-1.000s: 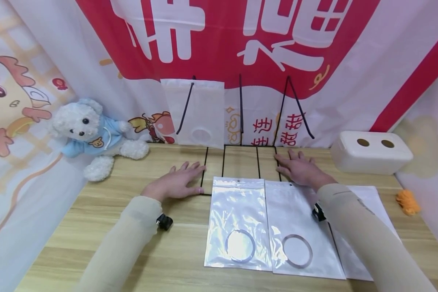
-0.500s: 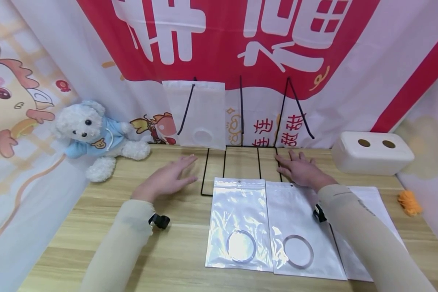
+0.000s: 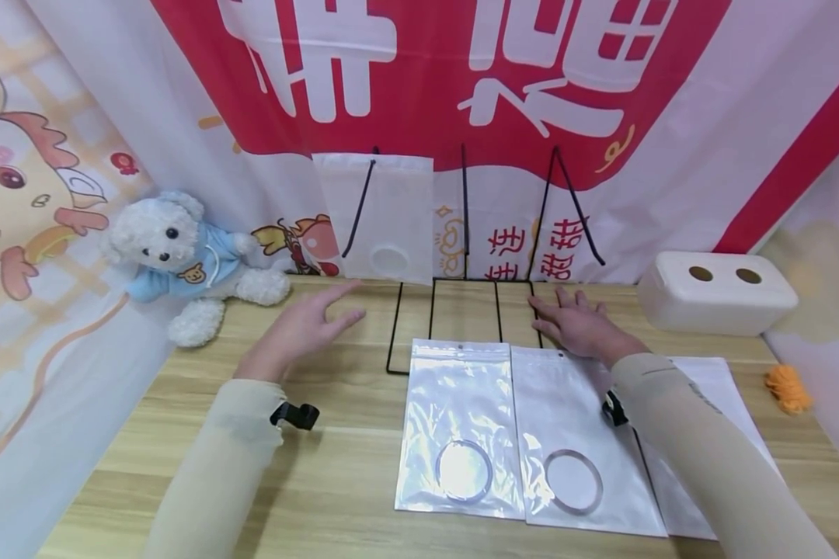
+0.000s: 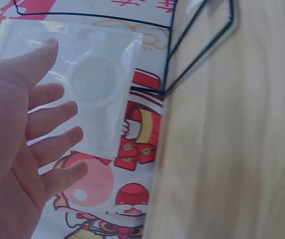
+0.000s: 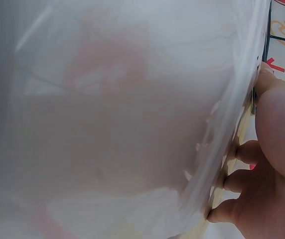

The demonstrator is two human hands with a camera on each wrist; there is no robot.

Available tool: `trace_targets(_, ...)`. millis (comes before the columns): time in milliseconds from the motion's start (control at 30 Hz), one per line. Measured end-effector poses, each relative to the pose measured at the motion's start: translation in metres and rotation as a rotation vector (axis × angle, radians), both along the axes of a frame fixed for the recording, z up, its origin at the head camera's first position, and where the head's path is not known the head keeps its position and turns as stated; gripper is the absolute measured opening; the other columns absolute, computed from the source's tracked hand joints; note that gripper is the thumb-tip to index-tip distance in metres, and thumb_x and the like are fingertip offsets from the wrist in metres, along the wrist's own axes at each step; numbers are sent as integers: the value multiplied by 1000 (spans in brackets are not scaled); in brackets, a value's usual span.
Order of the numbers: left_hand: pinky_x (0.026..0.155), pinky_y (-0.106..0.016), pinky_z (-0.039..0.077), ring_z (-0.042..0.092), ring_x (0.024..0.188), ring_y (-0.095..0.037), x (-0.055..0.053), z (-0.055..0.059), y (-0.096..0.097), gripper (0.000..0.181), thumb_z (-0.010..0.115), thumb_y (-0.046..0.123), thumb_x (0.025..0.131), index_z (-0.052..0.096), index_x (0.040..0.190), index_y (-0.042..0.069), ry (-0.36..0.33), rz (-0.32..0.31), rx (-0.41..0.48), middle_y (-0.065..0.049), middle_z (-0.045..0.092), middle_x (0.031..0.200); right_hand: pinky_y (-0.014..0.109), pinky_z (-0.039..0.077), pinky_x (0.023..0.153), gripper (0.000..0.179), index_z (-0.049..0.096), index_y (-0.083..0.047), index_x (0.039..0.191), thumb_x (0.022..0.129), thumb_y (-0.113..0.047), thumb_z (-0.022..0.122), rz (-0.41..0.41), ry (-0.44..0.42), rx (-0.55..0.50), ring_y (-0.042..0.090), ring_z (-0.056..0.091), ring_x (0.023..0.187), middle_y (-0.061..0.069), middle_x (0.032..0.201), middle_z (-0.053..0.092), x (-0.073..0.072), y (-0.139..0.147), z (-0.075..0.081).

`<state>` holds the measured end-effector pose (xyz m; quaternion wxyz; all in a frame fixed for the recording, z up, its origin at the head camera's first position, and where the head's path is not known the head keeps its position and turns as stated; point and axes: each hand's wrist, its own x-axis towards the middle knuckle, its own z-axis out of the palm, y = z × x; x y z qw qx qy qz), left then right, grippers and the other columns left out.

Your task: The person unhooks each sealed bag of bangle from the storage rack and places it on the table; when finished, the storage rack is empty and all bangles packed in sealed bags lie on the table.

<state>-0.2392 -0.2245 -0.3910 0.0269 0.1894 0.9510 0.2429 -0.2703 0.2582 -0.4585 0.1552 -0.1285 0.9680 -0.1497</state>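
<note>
A black wire rack stands against the back curtain, its base flat on the table. From its left hook hangs a white zip bag with a round clear window. My left hand is raised left of the rack, fingers spread, holding nothing; the left wrist view shows it near the hanging bag. My right hand rests at the right side of the rack's base, fingers extended. Below lie a shiny zip bag, a second zip bag and a third bag, partly under the right sleeve.
At the left, a white teddy bear in a blue top leans by the curtain. A white box with two round holes stands at the back right, near an orange clump. Bare wooden table shows at the front.
My left hand has left the rack's base, moving left and lifting, and has turned with the thumb side apart. The right hand and the bags stay where they were.
</note>
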Motion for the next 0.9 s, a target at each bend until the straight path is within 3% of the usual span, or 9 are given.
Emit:
trace_targets(67,116,-61,50,75,109,-39,-2,5,0,67,57,53,110,45,166,18,53,8,9,-16,57,162,87,-7,120,66,25,-25,173,116,-54,37,0,2,3,68,-5,159,32,178,-1,0,0,0)
trace_targets(100,109,-58,55,75,86,-35,-3,8,1,65,59,50,110,49,163,14,87,13,19,-19,63,154,87,-7,120,66,25,-25,173,116,-54,37,0,2,3,68,-5,158,32,178,-1,0,0,0)
trace_targets(200,81,-51,59,44,44,-25,-8,14,3,53,63,37,110,60,153,6,210,31,73,-23,74,135,87,-7,120,66,25,-25,173,115,-54,38,-4,1,6,68,-5,158,32,178,-1,0,1,0)
trace_targets(300,82,-52,62,66,59,-31,-13,21,5,42,66,30,109,70,140,2,329,75,152,-22,78,126,86,-8,121,66,25,-25,173,116,-54,38,-6,-5,8,68,-6,158,32,178,-1,-1,1,0)
trace_targets(367,88,-54,64,78,85,-37,-17,26,7,36,67,27,109,75,132,0,372,111,226,-21,79,124,86,-8,121,65,25,-26,173,116,-54,37,-7,-9,8,67,-6,159,31,178,-1,-1,0,0)
trace_targets(433,97,-52,64,78,109,-37,-20,32,9,34,67,27,109,77,127,0,376,158,304,-19,81,120,87,-8,120,66,25,-25,173,115,-55,37,-1,-6,8,68,-6,158,32,178,-1,-1,0,-1)
trace_targets(667,81,-16,60,76,91,-8,-32,55,13,35,70,35,106,80,118,4,320,323,586,-16,82,111,87,-8,120,66,25,-25,173,116,-54,37,4,-6,5,68,-6,158,32,178,-2,-2,1,-3)
trace_targets(767,85,-16,57,71,93,-5,-38,64,14,35,71,36,105,79,120,5,311,372,620,-15,80,114,88,-8,119,67,25,-26,173,115,-56,37,4,-8,5,69,-7,157,33,178,-2,-2,1,-3)
trace_targets(900,96,-27,58,68,104,-14,-44,74,17,36,70,37,105,77,125,9,296,416,606,-11,77,121,87,-8,119,67,25,-27,173,115,-58,36,-1,-8,9,69,-8,157,33,178,-2,-3,1,-4)
